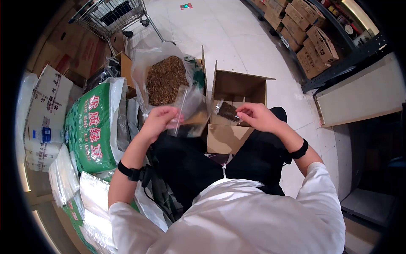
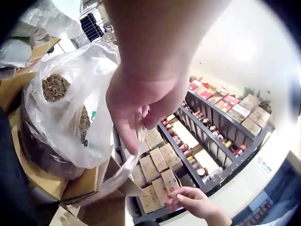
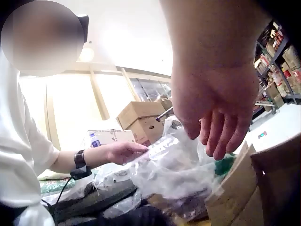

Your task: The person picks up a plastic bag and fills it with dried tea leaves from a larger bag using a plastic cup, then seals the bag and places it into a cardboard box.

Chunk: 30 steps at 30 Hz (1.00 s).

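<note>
In the head view my left hand [image 1: 160, 122] pinches clear flat plastic bags [image 1: 190, 114] by one edge, thumb against fingers. The same plastic hangs below my left hand [image 2: 146, 103] in the left wrist view. My right hand [image 1: 260, 116] is over an open cardboard box [image 1: 230, 137]. By its fingertips is a small clear packet [image 1: 227, 111] of dark brown bits, which the fingertips overlap in this view. The right wrist view shows no packet between the loosely bent fingers [image 3: 218, 136]. Beyond the left hand stands a large plastic sack of brown shredded material [image 1: 167, 80].
A green printed sack [image 1: 91, 127] and stacked clear plastic packs [image 1: 99, 194] lie on the left. A wire cart [image 1: 112, 19] stands at the back left. Shelving with cardboard cartons [image 1: 311, 46] lines the right side, along the tiled floor [image 1: 228, 29].
</note>
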{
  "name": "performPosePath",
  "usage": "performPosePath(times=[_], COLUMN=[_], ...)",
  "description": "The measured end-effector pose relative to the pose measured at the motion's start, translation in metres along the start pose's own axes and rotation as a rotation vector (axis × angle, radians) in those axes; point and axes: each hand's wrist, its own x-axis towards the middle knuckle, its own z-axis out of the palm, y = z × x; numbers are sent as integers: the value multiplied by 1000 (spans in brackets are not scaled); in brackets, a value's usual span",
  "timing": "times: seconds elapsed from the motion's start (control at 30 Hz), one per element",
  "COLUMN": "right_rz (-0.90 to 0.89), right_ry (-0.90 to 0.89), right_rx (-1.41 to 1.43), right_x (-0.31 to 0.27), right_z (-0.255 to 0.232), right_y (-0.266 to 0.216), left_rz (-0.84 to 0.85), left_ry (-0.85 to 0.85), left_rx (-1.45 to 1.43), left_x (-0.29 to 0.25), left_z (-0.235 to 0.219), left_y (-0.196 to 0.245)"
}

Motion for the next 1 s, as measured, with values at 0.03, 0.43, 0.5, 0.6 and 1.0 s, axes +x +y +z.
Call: performPosePath(times=[0.03,0.43,0.5,0.6,1.0], right_rz=[-11,151,102,186,301], right_ry=[-20,-188,-182,-185,-54], right_rx=[-15,198,211,490,531], right_x=[7,75,75,69,46], right_z=[-2,102,120,130,156], right_y=[-15,-94,-77,-72,-62], left_rz=[7,303,297,178,678], left_ry=[-4,37,74,94,65], left_rx=[3,260,350,380,815], left_x=[-2,-19,-22,-17,-30], left_z=[-3,3,2,-3,20], left_y=[-1,-31,-28,-32,-53])
